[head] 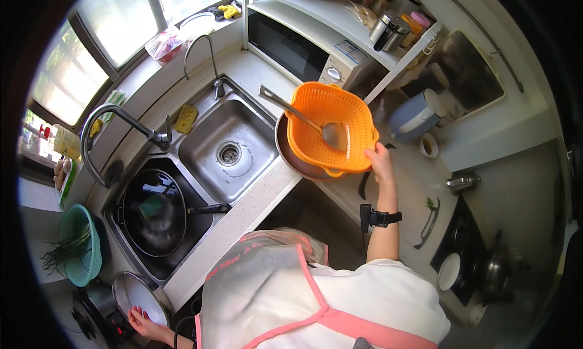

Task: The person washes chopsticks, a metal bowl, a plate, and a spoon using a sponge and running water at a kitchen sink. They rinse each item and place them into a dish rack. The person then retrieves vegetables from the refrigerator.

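Observation:
My right hand [381, 163] grips the rim of an orange plastic colander [314, 148] at its lower right corner. Inside the colander lies a metal ladle or spatula [334, 136], its handle leaning over the left rim. A round metal pan or bowl [287, 144] shows partly under the colander, beside the sink's corner. At the lower left, my left hand [145, 324] is at the near rim of a round metal pot [136, 294] with a pale inside; whether its fingers hold the rim cannot be told.
A double steel sink [246, 135] has a black frying pan [155, 221] in its left basin. Two faucets [152, 132] rise behind it. Left are a green basket [93, 253] with green stalks and a rice cooker [98, 312]. A microwave [287, 43], a blue kettle [412, 116] and a stove [464, 244] stand around.

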